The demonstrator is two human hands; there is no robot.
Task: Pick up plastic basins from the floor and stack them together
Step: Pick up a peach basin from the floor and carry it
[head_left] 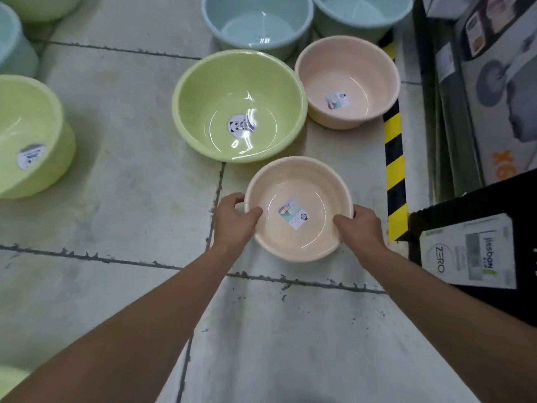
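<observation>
- Small pink basin (296,175): lower centre of the frame, upright and open side up, with a paper label stuck inside on its bottom. I could not tell whether it sat on the floor or was raised just clear of it.
- Left hand (232,219): gripped the left rim of the small pink basin, thumb hooked over the edge into the bowl and fingers curled round the outside.
- Right hand (359,228): gripped the right rim in the same way, thumb inside and fingers wrapped behind the wall.
- Large green basin (203,97): centre of the frame, just above the small pink basin, with a round panda sticker on its bottom.
- Second pink basin (363,62): upper right of centre, close beside the large green basin, labelled inside.
- Two blue basins (255,13): top edge, side by side, behind the green and pink ones.
- Another green basin (35,112): left edge, labelled, with more green and blue basins partly in view above it.
- Floor (116,199): pale tiles with dark, chipped joints.
- Striped tape (395,175): a yellow and black band on the right.
- Printed cartons (467,254): right edge, beyond the tape.
</observation>
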